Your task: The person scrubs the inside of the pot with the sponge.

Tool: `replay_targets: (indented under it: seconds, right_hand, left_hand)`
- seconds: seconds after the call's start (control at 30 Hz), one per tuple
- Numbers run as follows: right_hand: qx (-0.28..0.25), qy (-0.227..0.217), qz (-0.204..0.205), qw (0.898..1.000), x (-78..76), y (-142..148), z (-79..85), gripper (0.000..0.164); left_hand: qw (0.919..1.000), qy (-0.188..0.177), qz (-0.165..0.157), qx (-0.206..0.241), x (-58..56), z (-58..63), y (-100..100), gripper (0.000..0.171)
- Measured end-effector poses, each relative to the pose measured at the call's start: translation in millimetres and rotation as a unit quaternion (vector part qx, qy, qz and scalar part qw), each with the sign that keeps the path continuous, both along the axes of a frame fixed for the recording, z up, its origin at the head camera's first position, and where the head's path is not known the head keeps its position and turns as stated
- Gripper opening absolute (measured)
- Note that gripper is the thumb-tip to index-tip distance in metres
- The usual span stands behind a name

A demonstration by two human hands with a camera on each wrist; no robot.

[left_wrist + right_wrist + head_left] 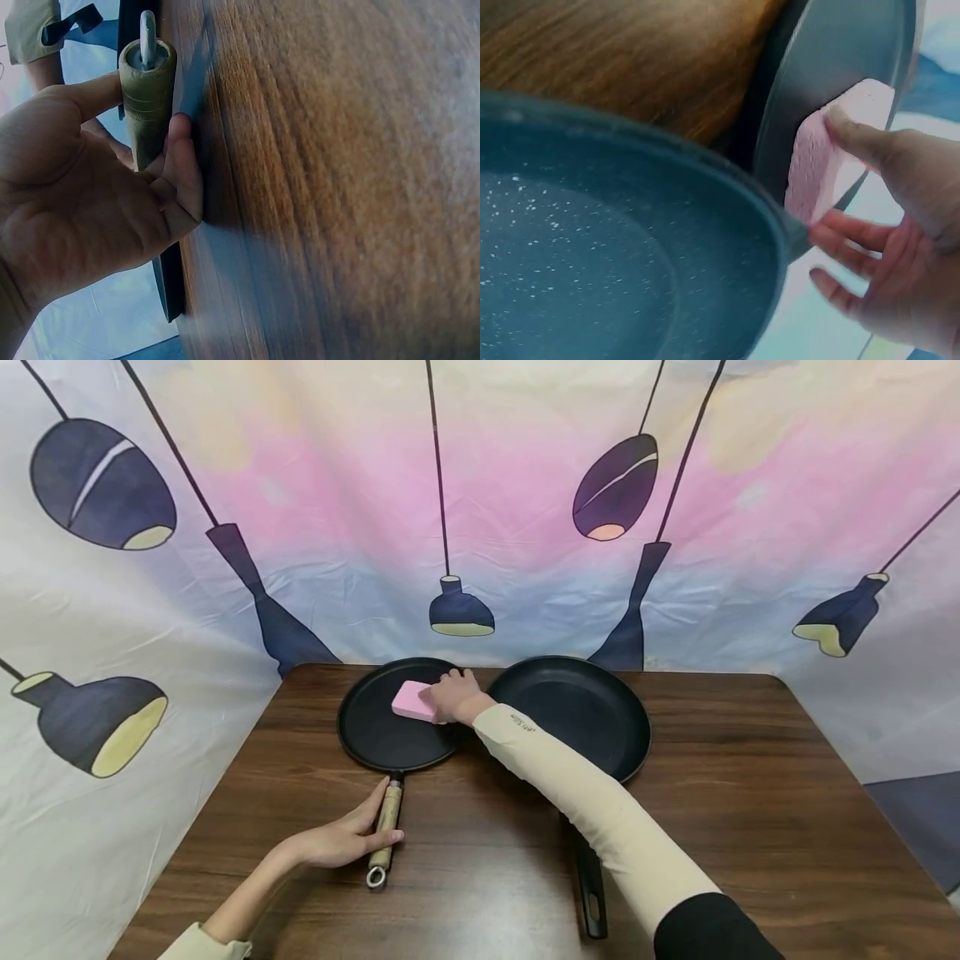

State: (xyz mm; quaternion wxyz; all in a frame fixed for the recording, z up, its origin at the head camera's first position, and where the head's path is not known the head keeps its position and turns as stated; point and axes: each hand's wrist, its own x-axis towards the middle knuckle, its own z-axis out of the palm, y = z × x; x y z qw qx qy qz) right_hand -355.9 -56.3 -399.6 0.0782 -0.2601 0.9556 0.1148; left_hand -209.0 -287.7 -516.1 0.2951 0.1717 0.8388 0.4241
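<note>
A flat black pan (pixel 375 735) lies on the left of the table, its pale wooden handle (pixel 387 818) pointing toward me. My left hand (pixel 333 842) holds that handle between thumb and fingers; the left wrist view shows the handle's end with its metal ring (pixel 148 37). My right hand (pixel 453 695) reaches across and grips a pink sponge (pixel 412 702) over the flat pan's surface. In the right wrist view the thumb lies on one face of the sponge (pixel 814 169) and fingertips are at its lower end.
A deeper black frying pan (pixel 570 693) stands right beside the flat pan, under my right forearm, with its black handle (pixel 591 893) toward me. The brown wooden table (pixel 750 793) extends to the right. A patterned cloth (pixel 360 485) hangs behind the table.
</note>
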Motion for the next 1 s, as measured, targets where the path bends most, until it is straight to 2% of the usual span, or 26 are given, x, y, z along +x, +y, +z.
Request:
replay_targets:
  seconds: [0.13, 0.2, 0.27, 0.4, 0.47, 0.53, 0.63, 0.73, 0.87, 1.0]
  right_hand:
    - [-0.013, 0.016, -0.058, 0.998, -3.9, 1.5, -1.4, 0.048]
    - [-0.013, 0.018, -0.064, 0.998, -4.8, 0.1, -3.1, 0.047]
    - [-0.015, 0.007, -0.043, 0.999, -5.2, -2.1, -4.7, 0.049]
    - [-0.019, -0.021, 0.034, 0.999, -6.7, -4.6, -4.7, 0.054]
    - [-0.033, -0.029, 0.042, 0.998, -9.6, -4.1, -4.9, 0.056]
    - [-0.033, -0.024, 0.017, 0.999, -15.0, -2.4, -7.9, 0.056]
    - [-0.032, -0.003, -0.049, 0.998, -23.6, 0.2, -16.4, 0.055]
    - [-0.013, 0.012, -0.068, 0.998, -26.6, -1.6, -20.6, 0.054]
    - [0.010, -0.003, -0.016, 1.000, -27.2, -9.8, -21.9, 0.055]
    - [0.001, -0.051, 0.030, 0.998, -22.9, -12.4, -15.4, 0.058]
  left_hand:
    - [1.0000, -0.007, 0.003, 0.006, -0.2, -1.5, -1.7, 0.116]
    - [0.9999, -0.009, 0.003, 0.008, -0.1, -2.3, -2.6, 0.116]
    - [0.9999, -0.010, 0.003, 0.006, 0.3, -3.2, -3.4, 0.115]
    - [1.0000, -0.005, 0.004, -0.005, 2.0, -4.0, -4.4, 0.114]
    - [0.9999, -0.002, 0.005, -0.009, 2.8, -3.8, -4.3, 0.114]
    - [0.9999, -0.001, 0.003, -0.010, 3.0, -3.0, -3.3, 0.114]
    - [1.0000, -0.005, 0.001, -0.005, 2.4, -2.2, -1.2, 0.113]
    - [1.0000, -0.008, 0.002, -0.003, 1.7, -2.2, -0.9, 0.113]
    - [1.0000, -0.004, 0.004, -0.005, 1.0, -3.3, -3.1, 0.113]
    - [1.0000, -0.005, 0.003, -0.005, -1.0, -3.7, -4.1, 0.112]
